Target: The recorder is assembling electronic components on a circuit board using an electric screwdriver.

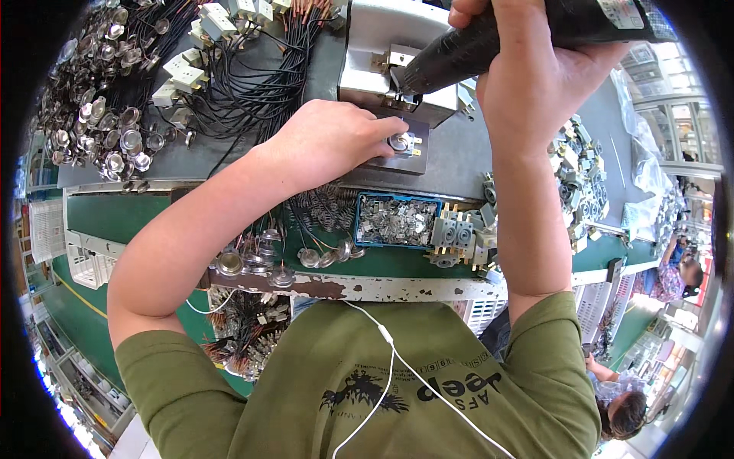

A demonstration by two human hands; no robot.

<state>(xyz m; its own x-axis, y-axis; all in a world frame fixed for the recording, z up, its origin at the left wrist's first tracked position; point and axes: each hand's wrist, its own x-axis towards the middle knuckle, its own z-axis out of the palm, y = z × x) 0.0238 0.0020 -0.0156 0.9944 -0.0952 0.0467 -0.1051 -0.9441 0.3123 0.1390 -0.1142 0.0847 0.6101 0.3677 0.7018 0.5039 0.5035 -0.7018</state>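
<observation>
My right hand (531, 99) is wrapped round a thick black power tool (462, 55) that tapers like an electric screwdriver. Its narrow tip points down-left at a small metal clamp (397, 60) on a silvery metal housing (363, 83). Just nearer to me, my left hand (325, 141) has its thumb and index finger closed on a small part (414, 144) with a round metal face and brass pins. That part rests on a dark flat block (409, 164). The fingers hide some of it.
Black wires with white connectors (186, 75) and round metal caps (126, 141) are heaped at the left. Near the front edge stands a blue tray (359, 222) of small metal clips, beside grey sockets (455, 233) and springs (325, 210). More sockets (577, 164) lie at the right.
</observation>
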